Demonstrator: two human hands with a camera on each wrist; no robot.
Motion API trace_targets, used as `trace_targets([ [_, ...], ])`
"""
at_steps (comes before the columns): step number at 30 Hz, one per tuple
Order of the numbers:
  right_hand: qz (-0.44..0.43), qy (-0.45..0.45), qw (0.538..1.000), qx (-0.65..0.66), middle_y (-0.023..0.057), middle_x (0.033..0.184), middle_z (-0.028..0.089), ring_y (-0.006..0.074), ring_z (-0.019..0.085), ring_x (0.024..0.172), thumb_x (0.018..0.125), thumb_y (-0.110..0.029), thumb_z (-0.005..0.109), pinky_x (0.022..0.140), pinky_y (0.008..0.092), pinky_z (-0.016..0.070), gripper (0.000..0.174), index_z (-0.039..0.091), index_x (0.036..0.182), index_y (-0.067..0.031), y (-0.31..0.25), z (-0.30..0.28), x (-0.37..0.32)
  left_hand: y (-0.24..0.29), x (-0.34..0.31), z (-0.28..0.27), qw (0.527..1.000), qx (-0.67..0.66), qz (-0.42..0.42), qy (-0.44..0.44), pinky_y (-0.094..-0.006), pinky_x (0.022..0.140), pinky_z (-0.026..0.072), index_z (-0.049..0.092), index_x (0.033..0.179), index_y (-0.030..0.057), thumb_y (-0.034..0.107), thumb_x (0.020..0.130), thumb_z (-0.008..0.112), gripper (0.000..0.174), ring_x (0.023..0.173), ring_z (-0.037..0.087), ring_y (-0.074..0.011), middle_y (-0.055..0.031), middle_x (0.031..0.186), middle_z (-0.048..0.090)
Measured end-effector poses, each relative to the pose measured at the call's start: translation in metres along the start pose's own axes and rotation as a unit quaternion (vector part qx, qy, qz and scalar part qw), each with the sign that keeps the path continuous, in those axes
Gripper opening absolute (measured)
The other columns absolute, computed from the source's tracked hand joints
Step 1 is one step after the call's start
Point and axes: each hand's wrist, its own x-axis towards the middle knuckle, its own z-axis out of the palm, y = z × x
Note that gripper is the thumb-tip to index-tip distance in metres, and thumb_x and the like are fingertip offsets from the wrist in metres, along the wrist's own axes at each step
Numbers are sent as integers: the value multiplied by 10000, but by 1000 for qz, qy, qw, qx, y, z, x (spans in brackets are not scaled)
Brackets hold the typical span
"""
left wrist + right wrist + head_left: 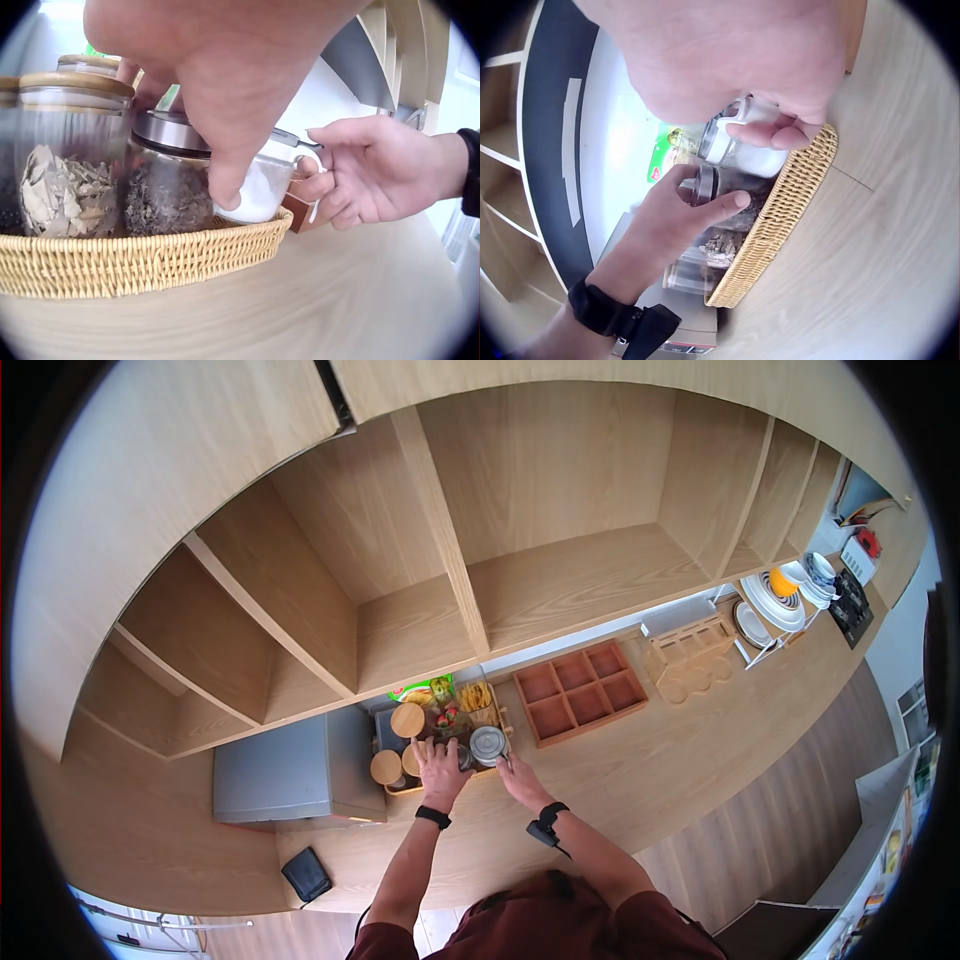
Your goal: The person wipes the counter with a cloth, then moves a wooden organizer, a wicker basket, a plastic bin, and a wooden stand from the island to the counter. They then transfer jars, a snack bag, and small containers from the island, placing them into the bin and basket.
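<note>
A wicker basket (150, 262) (784, 206) holds several jars. My left hand (441, 772) (232, 82) (664, 225) grips a metal-lidded glass jar of dark dried bits (169, 195), thumb on its near side, fingers behind the lid. Just beside it, my right hand (524, 782) (375, 169) (735, 60) curls its fingers around the white handle (313, 161) of a clear jar with white contents (488, 744) (259, 187) (759, 160). Left of the gripped jar stands a wooden-lidded jar of dry flakes (67, 180). Both gripped jars stand inside the basket.
A reddish divided tray (580, 692) lies right of the basket, with a clear acrylic rack (690, 660) beyond it. Left stands a grey box-shaped appliance (270, 770); a black item (307, 874) lies near the front edge. Open shelves (570, 585) overhang the counter; dishes (775, 600) stand far right.
</note>
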Motion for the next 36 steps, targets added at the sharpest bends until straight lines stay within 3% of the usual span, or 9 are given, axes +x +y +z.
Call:
trace_targets([
  [7, 8, 1, 999, -45, 362, 1090, 673, 539, 632, 1080, 1084, -362, 500, 919, 573, 505, 441, 579, 1155, 66, 13, 11, 7, 2, 0, 5, 998, 51, -4, -46, -681, 1282, 52, 608, 1368, 111, 484, 627, 936, 892, 1402, 462, -387, -159, 1179, 669],
  [11, 19, 20, 997, -69, 352, 1088, 683, 530, 644, 1069, 1082, -360, 489, 917, 553, 517, 454, 596, 1147, 76, 8, 17, 5, 6, -2, 0, 998, 64, 1, -19, -692, 1273, 70, 598, 1388, 112, 490, 615, 940, 926, 1412, 432, -383, -156, 1248, 616],
  [17, 1, 74, 990, -118, 373, 1042, 669, 542, 653, 1015, 1063, -286, 538, 860, 589, 540, 366, 501, 1175, 61, 3, 30, -1, 11, -16, -11, 999, 32, -2, 14, -691, 1261, 142, 570, 1405, 123, 371, 712, 906, 808, 1443, 398, -369, -116, 1357, 543],
  [19, -5, 101, 989, -109, 359, 1014, 674, 541, 664, 964, 1055, -280, 562, 804, 602, 545, 361, 433, 1182, 33, 1, 33, -5, 12, -24, -11, 1000, 5, 16, -3, -686, 1259, 155, 562, 1425, 154, 277, 793, 835, 700, 1449, 392, -354, -106, 1427, 511],
  [23, -35, 101, 989, -99, 350, 1003, 677, 547, 666, 934, 1047, -273, 576, 780, 607, 543, 348, 410, 1169, 8, -1, 31, -7, 17, -36, -5, 997, -26, 78, -16, -682, 1260, 155, 537, 1483, 195, 214, 838, 767, 685, 1479, 371, -349, -95, 1536, 466],
  [26, 4, 76, 991, -106, 345, 1013, 681, 545, 667, 942, 1037, -274, 599, 792, 609, 543, 352, 421, 1182, -8, -3, 26, -7, 24, -39, 5, 987, -33, 136, -74, -674, 1266, 140, 495, 1551, 211, 197, 902, 674, 674, 1545, 305, -362, -75, 1663, 373],
  [32, -3, 69, 989, -134, 333, 1099, 660, 525, 647, 1049, 1004, -284, 679, 862, 582, 540, 407, 470, 1213, -3, 21, 9, -18, 32, -44, 21, 991, -57, 115, -41, -679, 1269, 118, 547, 1512, 168, 193, 915, 646, 606, 1548, 327, -355, -87, 1610, 468],
  [34, -72, 119, 978, -156, 308, 1116, 656, 502, 644, 1077, 1005, -268, 683, 892, 552, 544, 407, 498, 1240, 8, 38, 3, -23, 35, -44, 18, 992, -40, 109, -42, -681, 1270, 112, 566, 1492, 169, 185, 912, 645, 586, 1550, 328, -355, -86, 1592, 492],
  [36, -76, 114, 981, -139, 284, 1117, 663, 482, 653, 1071, 1016, -258, 666, 895, 533, 549, 385, 505, 1257, -4, 53, -9, -36, 40, -40, 16, 994, -39, 96, -30, -685, 1272, 90, 605, 1440, 141, 175, 901, 641, 540, 1557, 325, -352, -102, 1554, 538],
])
